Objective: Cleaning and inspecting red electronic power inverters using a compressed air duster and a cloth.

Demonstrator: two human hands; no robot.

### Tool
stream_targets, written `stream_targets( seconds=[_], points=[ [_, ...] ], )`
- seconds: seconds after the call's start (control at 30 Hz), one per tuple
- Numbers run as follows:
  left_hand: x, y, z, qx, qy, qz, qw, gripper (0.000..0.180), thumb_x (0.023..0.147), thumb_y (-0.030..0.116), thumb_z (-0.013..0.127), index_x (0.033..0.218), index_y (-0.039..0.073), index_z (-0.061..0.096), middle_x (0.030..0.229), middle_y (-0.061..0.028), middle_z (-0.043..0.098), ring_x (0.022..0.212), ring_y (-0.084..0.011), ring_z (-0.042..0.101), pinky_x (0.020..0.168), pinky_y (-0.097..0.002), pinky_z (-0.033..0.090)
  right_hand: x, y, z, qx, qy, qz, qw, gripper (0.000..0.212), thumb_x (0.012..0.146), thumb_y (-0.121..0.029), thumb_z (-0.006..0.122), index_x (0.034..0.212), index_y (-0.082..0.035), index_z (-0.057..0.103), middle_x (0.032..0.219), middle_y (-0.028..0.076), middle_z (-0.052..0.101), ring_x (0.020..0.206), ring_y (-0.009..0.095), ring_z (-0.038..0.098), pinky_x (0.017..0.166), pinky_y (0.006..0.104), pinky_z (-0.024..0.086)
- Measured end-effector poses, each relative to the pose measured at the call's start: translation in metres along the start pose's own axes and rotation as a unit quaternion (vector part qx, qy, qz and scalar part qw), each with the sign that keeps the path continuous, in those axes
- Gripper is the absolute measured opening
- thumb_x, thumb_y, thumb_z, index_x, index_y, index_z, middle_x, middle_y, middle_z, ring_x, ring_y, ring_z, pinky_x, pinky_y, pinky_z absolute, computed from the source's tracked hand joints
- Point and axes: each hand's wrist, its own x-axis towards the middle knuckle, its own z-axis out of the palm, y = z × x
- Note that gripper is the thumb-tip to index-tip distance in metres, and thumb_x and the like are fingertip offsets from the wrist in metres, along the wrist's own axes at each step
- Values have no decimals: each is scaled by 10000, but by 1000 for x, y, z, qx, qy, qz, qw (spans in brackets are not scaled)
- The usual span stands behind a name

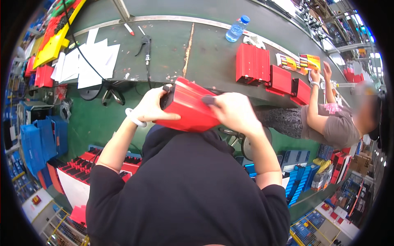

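Bright, fairly even light falls over my green workbench (pixel 164 53), strongest toward the upper right rim, where white spots burn out. The loose papers (pixel 102 61) glare nearly blank, while my black shirt (pixel 184 184) sinks into a dark mass. My right hand (pixel 238 112) looks pale and slightly smeared; the ribs of the red housing (pixel 193 102) read softly. Straight edges bow toward the round black border, and a co-worker's head (pixel 365 98) is blurred.

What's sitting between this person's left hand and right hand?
A red box: the left hand grips one end, and the right hand touches it near the other. The head view shows this.
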Motion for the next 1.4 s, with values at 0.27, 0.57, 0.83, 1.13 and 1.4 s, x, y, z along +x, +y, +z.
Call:
stream_targets(
  seconds=[0.27, 0.57, 0.83, 1.13, 1.4],
  points=[
    [13, -13, -4, -329, 170, -128, 920, 604, 738, 211, 782, 1207, -42, 497, 1119, -119, 605, 1004, -167, 596, 875, -307, 482, -11, 35, 3, 435, 270, 55, 857, 264, 884, -12, 569, 1141, 41, 596, 1097, 96, 650, 1000, 154, 601, 873, 290, 466],
    [19, -6, 8, -548, 151, -142, 811, 426, 862, 273, 659, 1195, 32, 550, 1120, -67, 620, 1011, -142, 594, 891, -283, 464, 20, 22, 22, -33, 359, 28, 932, 268, 810, -71, 617, 1075, -31, 626, 829, 124, 577, 778, 299, 546, 725, 382, 405],
    [25, -53, 17, -672, 139, -136, 715, 477, 905, 334, 588, 1238, 0, 513, 1212, -130, 585, 1101, -229, 574, 955, -367, 462, -20, 10, 9, 169, 267, -8, 949, 228, 768, 12, 591, 960, -78, 674, 792, 75, 597, 754, 248, 541, 763, 330, 413],
    [30, -85, 34, -780, -17, -16, 625, 589, 863, 362, 629, 1287, -10, 461, 1241, -156, 565, 1128, -285, 562, 968, -425, 458, -32, 33, 27, 556, 317, 135, 757, 152, 933, -126, 579, 865, 4, 618, 783, -51, 597, 716, 19, 497, 677, 195, 420],
    [47, -82, 51, -792, -37, -25, 609, 596, 849, 348, 650, 1296, 5, 456, 1257, -155, 555, 1142, -289, 556, 962, -448, 462, -35, 43, 23, 541, 340, 147, 755, 144, 948, -121, 547, 885, -9, 611, 800, -40, 581, 726, 23, 480, 675, 191, 405]
  ],
)
